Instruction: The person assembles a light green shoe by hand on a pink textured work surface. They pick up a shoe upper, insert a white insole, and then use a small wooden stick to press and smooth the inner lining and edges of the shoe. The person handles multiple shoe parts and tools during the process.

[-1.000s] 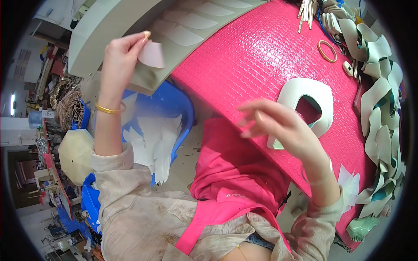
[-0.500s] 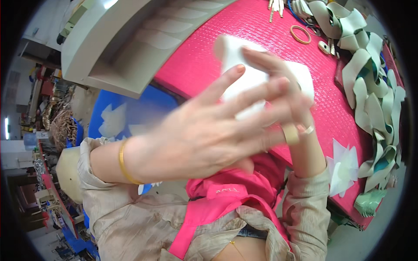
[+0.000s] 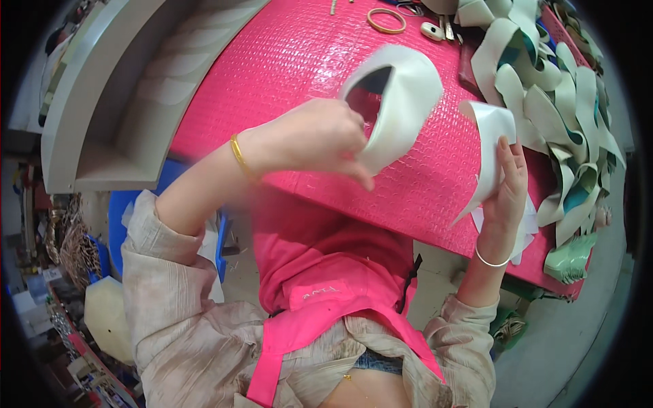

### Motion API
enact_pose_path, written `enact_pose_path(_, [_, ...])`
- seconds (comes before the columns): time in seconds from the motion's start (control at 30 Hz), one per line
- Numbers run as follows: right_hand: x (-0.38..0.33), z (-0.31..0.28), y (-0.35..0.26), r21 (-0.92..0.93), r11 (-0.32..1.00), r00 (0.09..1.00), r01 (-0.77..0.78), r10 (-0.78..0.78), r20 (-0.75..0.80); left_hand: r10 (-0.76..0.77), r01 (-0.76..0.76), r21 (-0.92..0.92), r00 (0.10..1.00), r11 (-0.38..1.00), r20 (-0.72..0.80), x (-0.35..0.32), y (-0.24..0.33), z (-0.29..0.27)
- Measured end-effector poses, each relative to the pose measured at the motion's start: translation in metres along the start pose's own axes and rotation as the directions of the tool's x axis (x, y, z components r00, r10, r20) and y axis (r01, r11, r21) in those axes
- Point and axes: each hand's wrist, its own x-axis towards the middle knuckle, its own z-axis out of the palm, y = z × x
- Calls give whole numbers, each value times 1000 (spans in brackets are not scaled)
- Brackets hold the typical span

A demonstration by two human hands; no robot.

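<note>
Two pale pieces, one in each hand

Our left hand point(image 3: 320, 139) now pinches the looped cream piece point(image 3: 401, 102); our right hand point(image 3: 507, 183) grips a white strip point(image 3: 491, 139), both lifted over the pink table point(image 3: 286, 61).

Hot-pink embossed table cover point(image 3: 299, 61), cream-white cut pieces point(image 3: 401, 102), cream and teal strip pile point(image 3: 564, 102) at right edge, gold bangle point(image 3: 239, 156), pink apron point(image 3: 326, 285).

A ring point(image 3: 386, 20) lies on the table point(image 3: 286, 61), left of the heaped cut pieces point(image 3: 558, 102).
</note>
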Motion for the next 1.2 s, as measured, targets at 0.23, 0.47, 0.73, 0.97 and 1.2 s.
enact_pose_path(0.23, [-2, 68, 3, 104, 898, 893, 428, -438, 106, -393, -193, -890, 844, 413, -366, 23, 17, -3])
enact_pose_path(0.47, [-1, 108, 6, -23, 854, 844, 519, -508, 174, -418, -341, -913, 813, 224, -406, 27, 36, 0])
enact_pose_path(0.73, [-2, 112, 8, -56, 866, 861, 497, -483, 160, -469, -371, -906, 776, 205, -423, 26, 39, 3])
enact_pose_path(0.97, [-1, 117, 7, -48, 903, 899, 427, -419, 128, -510, -323, -857, 698, 402, -502, 28, 44, 2])
enact_pose_path(1.2, [-23, 107, 24, -171, 881, 896, 442, -424, 131, -580, -401, -879, 663, 259, -473, 42, 31, -41])
